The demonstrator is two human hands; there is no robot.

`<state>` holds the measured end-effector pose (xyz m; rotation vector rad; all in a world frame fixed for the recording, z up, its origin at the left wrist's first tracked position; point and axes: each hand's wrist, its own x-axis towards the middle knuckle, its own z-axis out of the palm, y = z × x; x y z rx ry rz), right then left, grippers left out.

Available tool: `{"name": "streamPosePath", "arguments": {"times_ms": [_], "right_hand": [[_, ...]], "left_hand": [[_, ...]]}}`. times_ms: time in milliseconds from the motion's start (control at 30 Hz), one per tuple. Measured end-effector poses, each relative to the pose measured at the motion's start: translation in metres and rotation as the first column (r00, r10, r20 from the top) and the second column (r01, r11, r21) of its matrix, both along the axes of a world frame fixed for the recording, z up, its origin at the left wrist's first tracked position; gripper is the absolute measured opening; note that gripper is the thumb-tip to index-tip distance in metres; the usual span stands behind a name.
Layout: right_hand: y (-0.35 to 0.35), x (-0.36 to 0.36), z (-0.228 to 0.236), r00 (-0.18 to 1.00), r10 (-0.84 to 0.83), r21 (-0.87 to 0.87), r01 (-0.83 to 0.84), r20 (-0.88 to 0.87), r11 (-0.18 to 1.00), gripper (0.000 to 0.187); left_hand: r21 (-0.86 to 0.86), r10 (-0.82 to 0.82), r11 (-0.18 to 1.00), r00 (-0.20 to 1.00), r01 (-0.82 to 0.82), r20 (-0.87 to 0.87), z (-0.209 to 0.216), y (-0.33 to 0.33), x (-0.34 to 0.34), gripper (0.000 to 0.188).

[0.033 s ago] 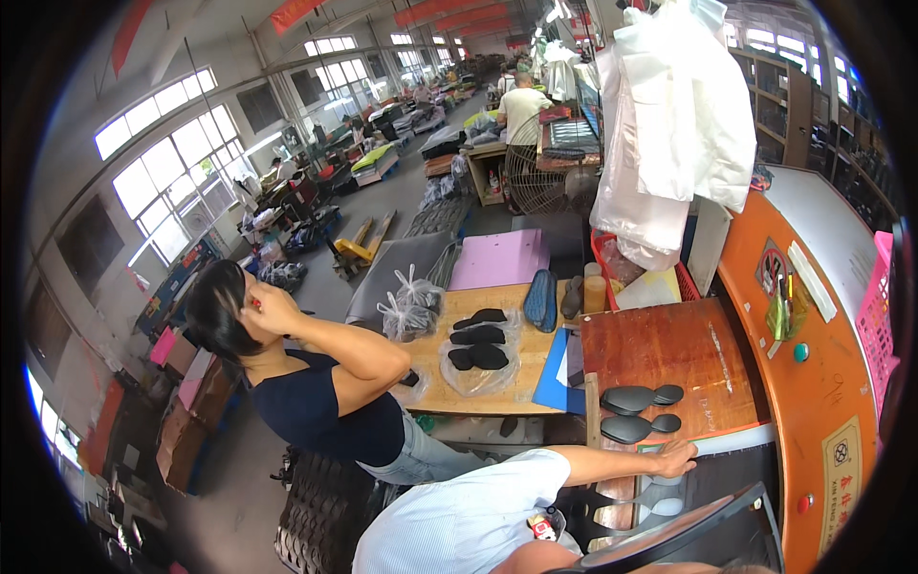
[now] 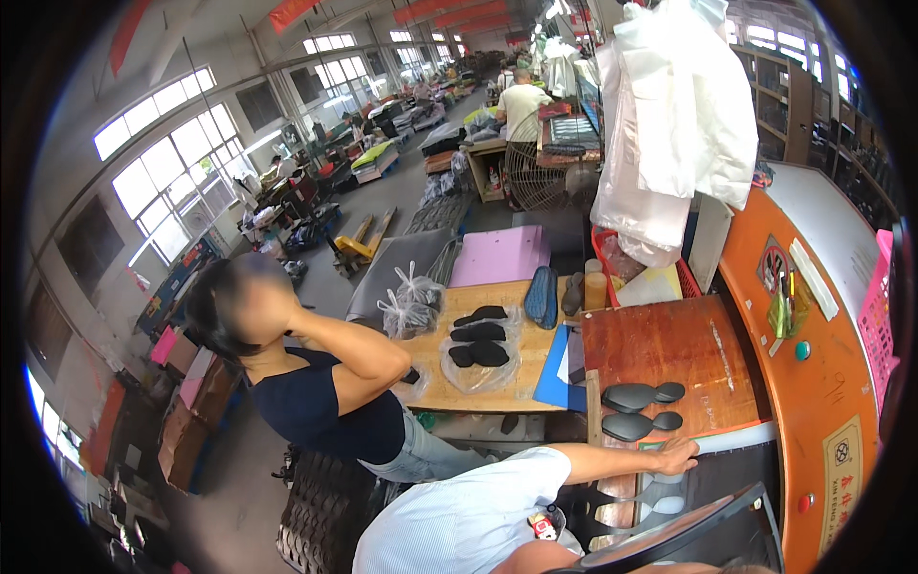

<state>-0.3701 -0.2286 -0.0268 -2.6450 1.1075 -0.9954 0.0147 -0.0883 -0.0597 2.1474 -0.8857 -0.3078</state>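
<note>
My left hand [image 2: 677, 457] reaches to the right from a light striped sleeve [image 2: 535, 471]. Its fingers are spread and slightly bent over the edge of a dark belt [image 2: 732, 475], by a pale strip [image 2: 734, 439]. Whether anything lies under the palm is hidden. Just below the hand lie grey shoe insoles [image 2: 662, 504], partly covered by a black rim in the foreground. Two pairs of dark insole pieces [image 2: 627, 428] rest on the reddish wooden board [image 2: 660, 335] beyond the hand. I do not see my right hand.
An orange machine housing [image 2: 765, 316] stands at the right. To the left, a co-worker [image 2: 330, 392] stands by a wooden table [image 2: 430, 368] with black insoles [image 2: 478, 333] on clear plastic. White plastic bags [image 2: 669, 115] hang above a red basket [image 2: 690, 285].
The co-worker's raised hand has moved slightly down by the head. My left hand stays almost in the same place over the belt's edge.
</note>
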Motion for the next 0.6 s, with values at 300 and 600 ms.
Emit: {"name": "streamPosePath", "arguments": {"times_ms": [300, 600], "right_hand": [[-0.006, 0.0, -0.008, 0.997, -0.049, 0.062, 0.053, -0.057, 0.997, 0.062], [-0.007, 0.001, -0.005, 0.992, -0.064, -0.024, 0.062, -0.109, 0.998, 0.063]], "left_hand": [[-0.021, -0.033, 0.999, 0.999, 0.033, -0.006, 0.003, -0.001, 0.005, 0.023], [0.013, -0.046, 0.999, 0.998, 0.046, -0.035, -0.006, -0.005, 0.009, 0.023]]}}
